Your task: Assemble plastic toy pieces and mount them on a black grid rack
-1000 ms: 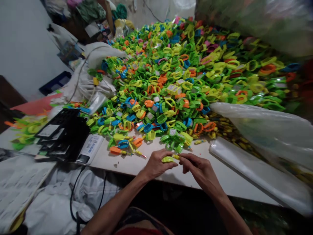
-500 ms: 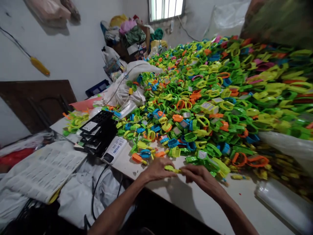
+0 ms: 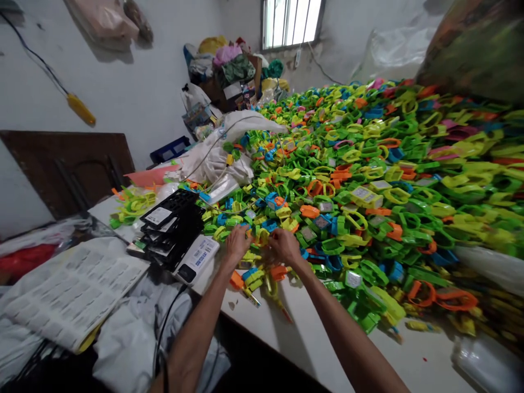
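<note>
A huge heap of small plastic loop-shaped parts (image 3: 368, 164) in green, yellow, orange and blue covers a white table (image 3: 311, 344). Both my arms reach forward to the heap's near edge. My left hand (image 3: 237, 243) has its fingers curled down among yellow and blue parts. My right hand (image 3: 285, 245) is beside it, fingers bent into the same spot. A yellow part (image 3: 262, 236) sits between the two hands. What each hand grips is hidden by the fingers and the clutter. Loose orange and blue pieces (image 3: 256, 275) lie just below the hands.
A stack of black trays (image 3: 172, 224) with a white labelled box (image 3: 196, 259) stands left of my hands. A printed sheet (image 3: 69, 295) lies at the far left. White bags (image 3: 221, 153) sit behind. Clear plastic bags (image 3: 487, 360) lie at the right edge.
Both hands moved from the bare table edge forward into the heap's near edge. The small yellow-green piece they held together is no longer seen. The camera tilted up.
</note>
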Motion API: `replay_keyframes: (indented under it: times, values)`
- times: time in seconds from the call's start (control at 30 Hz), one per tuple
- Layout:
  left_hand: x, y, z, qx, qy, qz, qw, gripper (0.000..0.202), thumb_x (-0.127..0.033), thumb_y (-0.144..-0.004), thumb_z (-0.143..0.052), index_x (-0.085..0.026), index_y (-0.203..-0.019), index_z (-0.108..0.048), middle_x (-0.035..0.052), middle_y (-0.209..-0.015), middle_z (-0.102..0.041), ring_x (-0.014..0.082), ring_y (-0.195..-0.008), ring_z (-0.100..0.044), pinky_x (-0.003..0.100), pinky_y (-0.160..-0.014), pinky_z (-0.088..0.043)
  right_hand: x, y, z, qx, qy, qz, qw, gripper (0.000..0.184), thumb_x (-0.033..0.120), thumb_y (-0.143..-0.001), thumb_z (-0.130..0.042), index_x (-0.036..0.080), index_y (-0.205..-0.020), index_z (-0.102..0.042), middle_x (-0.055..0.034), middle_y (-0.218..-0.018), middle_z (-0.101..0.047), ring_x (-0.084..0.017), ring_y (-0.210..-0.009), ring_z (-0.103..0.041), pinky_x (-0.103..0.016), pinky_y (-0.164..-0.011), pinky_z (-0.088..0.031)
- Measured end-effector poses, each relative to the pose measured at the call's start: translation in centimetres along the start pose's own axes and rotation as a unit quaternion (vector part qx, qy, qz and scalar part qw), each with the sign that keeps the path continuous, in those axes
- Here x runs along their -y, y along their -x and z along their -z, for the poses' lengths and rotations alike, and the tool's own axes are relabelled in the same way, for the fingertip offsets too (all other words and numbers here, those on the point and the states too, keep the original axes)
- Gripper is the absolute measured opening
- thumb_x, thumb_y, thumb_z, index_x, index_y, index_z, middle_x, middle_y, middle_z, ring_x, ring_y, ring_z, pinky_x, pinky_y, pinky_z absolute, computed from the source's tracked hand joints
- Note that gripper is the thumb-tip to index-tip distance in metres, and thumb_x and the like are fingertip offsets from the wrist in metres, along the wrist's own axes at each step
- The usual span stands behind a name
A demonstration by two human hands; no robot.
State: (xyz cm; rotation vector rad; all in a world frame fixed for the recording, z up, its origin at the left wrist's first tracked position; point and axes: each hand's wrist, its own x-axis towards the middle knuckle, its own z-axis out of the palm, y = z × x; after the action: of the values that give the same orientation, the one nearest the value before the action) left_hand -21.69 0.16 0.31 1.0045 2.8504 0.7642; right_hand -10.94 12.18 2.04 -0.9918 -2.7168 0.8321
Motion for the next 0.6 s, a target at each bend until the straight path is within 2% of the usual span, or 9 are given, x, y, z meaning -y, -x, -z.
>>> replay_keyframes:
  times: [0.03, 0.1, 0.17, 0.2, 0.27, 0.33, 0.4, 0.47, 0.6]
  values:
    - [0.0, 0.2, 0.1, -0.027, 0.021, 0.003, 0.999, 0.033, -0.021, -0.080, -0.059, -0.020, -0.113, -0.059, 0.0076, -0.107, -0.061, 0.0195, -0.096, -0.058, 0.028, -0.084, -0.044, -0.4, 0.1, 0.7, -0.007, -0.026, 0.003, 1.000, 0.016, 0.027, -0.079, -0.055, 0.015, -0.071, -0.062, -0.0056, -0.071, -0.065, -0.017, -0.068, -0.059, -0.023, -0.055, -0.032]
    - [-0.4, 0.9, 0.3, -0.083, 0.092, 0.008, 0.992, 0.032, -0.023, -0.082, -0.057, -0.018, -0.114, -0.059, 0.0084, -0.107, -0.060, 0.0176, -0.088, -0.059, 0.028, -0.081, -0.045, -1.5, 0.5, 2.4, -0.014, -0.140, -0.005, 0.990, 0.030, 0.042, -0.078, -0.057, 0.016, -0.062, -0.055, -0.0018, -0.058, -0.058, -0.013, -0.054, -0.052, -0.022, -0.049, -0.032]
    - [-1.4, 2.1, 0.2, -0.101, 0.191, -0.002, 0.976, 0.024, -0.025, -0.082, -0.055, -0.015, -0.102, -0.064, 0.0075, -0.096, -0.062, 0.0157, -0.077, -0.058, 0.027, -0.075, -0.045, -2.9, 1.4, 4.0, -0.004, -0.308, -0.042, 0.950, 0.042, 0.055, -0.070, -0.061, 0.017, -0.058, -0.049, 0.0021, -0.049, -0.048, -0.009, -0.042, -0.042, -0.021, -0.043, -0.028]
    - [-2.1, 2.8, 0.0, -0.084, 0.244, -0.011, 0.966, 0.021, -0.027, -0.083, -0.054, -0.015, -0.096, -0.066, 0.0068, -0.091, -0.063, 0.0152, -0.074, -0.057, 0.027, -0.072, -0.045, -3.6, 2.0, 4.6, 0.006, -0.385, -0.066, 0.921, 0.046, 0.060, -0.065, -0.064, 0.017, -0.057, -0.048, 0.0036, -0.047, -0.045, -0.008, -0.039, -0.038, -0.021, -0.040, -0.026]
    - [-3.8, 4.3, -0.6, -0.015, 0.355, -0.007, 0.935, 0.028, -0.037, -0.085, -0.051, -0.014, -0.087, -0.067, 0.0054, -0.081, -0.064, 0.0142, -0.068, -0.056, 0.025, -0.066, -0.043, -5.1, 3.8, 5.5, 0.022, -0.479, -0.102, 0.872, 0.051, 0.063, -0.056, -0.069, 0.017, -0.057, -0.048, 0.0050, -0.047, -0.043, -0.006, -0.037, -0.034, -0.020, -0.038, -0.025]
    - [-5.8, 5.7, -1.3, 0.095, 0.459, 0.030, 0.883, 0.043, -0.051, -0.084, -0.046, -0.013, -0.082, -0.066, 0.0041, -0.069, -0.061, 0.0127, -0.059, -0.053, 0.023, -0.057, -0.040, -6.5, 6.0, 6.0, 0.033, -0.516, -0.117, 0.848, 0.051, 0.061, -0.055, -0.072, 0.016, -0.056, -0.049, 0.0051, -0.046, -0.043, -0.005, -0.037, -0.034, -0.019, -0.038, -0.024]
    - [-7.7, 6.8, -1.9, 0.196, 0.538, 0.075, 0.816, 0.055, -0.062, -0.080, -0.046, -0.012, -0.077, -0.065, 0.0033, -0.061, -0.058, 0.0107, -0.052, -0.049, 0.021, -0.049, -0.034, -7.5, 8.4, 6.3, 0.050, -0.517, -0.119, 0.846, 0.050, 0.059, -0.058, -0.072, 0.016, -0.055, -0.048, 0.0051, -0.046, -0.043, -0.004, -0.038, -0.034, -0.019, -0.038, -0.022]
    - [-9.3, 7.7, -2.4, 0.247, 0.576, 0.089, 0.774, 0.057, -0.066, -0.073, -0.054, -0.011, -0.072, -0.064, 0.0031, -0.059, -0.057, 0.0089, -0.049, -0.046, 0.020, -0.045, -0.029, -8.2, 10.8, 6.7, 0.061, -0.503, -0.121, 0.853, 0.048, 0.056, -0.060, -0.072, 0.015, -0.054, -0.048, 0.0051, -0.046, -0.043, -0.004, -0.038, -0.034, -0.019, -0.039, -0.023]
    - [-11.6, 9.2, -3.1, 0.269, 0.567, 0.054, 0.776, 0.052, -0.062, -0.060, -0.070, -0.010, -0.065, -0.064, 0.0001, -0.055, -0.053, 0.0047, -0.045, -0.036, 0.019, -0.043, -0.023, -9.7, 14.6, 7.5, 0.016, -0.507, -0.135, 0.851, 0.042, 0.051, -0.057, -0.076, 0.014, -0.060, -0.056, 0.0047, -0.048, -0.047, -0.005, -0.043, -0.038, -0.019, -0.044, -0.028]
